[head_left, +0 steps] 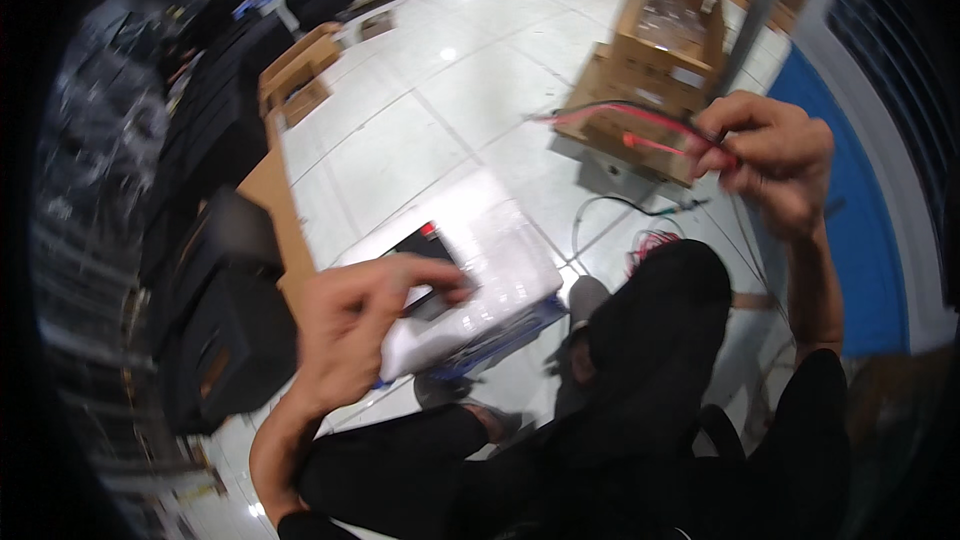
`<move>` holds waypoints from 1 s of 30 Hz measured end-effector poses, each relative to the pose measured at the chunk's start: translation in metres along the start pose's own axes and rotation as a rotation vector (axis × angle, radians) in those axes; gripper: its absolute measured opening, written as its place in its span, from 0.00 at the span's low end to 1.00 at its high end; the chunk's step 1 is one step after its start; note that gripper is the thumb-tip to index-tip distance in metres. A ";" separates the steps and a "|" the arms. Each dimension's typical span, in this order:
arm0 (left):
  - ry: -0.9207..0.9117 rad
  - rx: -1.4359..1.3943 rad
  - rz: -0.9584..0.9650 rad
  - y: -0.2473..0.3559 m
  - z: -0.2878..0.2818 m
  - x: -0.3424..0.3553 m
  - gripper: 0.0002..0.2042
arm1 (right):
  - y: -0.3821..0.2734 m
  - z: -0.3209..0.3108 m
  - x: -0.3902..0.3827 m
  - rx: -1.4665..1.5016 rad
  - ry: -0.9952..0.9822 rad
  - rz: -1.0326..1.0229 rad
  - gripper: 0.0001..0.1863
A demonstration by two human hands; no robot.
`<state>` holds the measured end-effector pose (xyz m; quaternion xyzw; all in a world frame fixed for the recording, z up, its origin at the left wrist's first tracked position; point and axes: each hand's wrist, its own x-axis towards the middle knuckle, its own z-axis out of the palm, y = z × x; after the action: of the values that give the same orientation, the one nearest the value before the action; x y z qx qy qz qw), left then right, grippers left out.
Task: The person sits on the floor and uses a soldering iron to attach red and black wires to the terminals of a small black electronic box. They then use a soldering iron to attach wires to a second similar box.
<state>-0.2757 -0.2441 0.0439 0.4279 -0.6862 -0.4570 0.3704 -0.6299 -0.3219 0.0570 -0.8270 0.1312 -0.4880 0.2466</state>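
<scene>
Nearby, clear plastic (672,24) in carton (652,61), wires (645,116) held

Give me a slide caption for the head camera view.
Right hand holding red and black wires, left hand over a black rectangular object on a white block.

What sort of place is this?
Probably a workshop or packing area: black boxy units line the left, an open cardboard box stands ahead, and the right hand pinches red and black wires.
</scene>
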 end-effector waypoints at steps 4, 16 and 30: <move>-0.083 -0.522 -0.068 -0.002 0.012 0.008 0.39 | -0.008 0.079 0.042 -0.182 -0.399 -0.310 0.08; 0.287 -0.728 -0.293 -0.011 -0.021 -0.009 0.25 | 0.006 0.156 0.011 0.164 -0.808 0.044 0.10; 0.077 -0.449 -0.459 -0.026 -0.015 -0.004 0.14 | 0.019 0.155 0.031 0.216 -0.440 0.715 0.15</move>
<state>-0.2542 -0.2503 0.0240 0.4960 -0.4392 -0.6522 0.3684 -0.4790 -0.3090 0.0076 -0.7833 0.3020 -0.1947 0.5073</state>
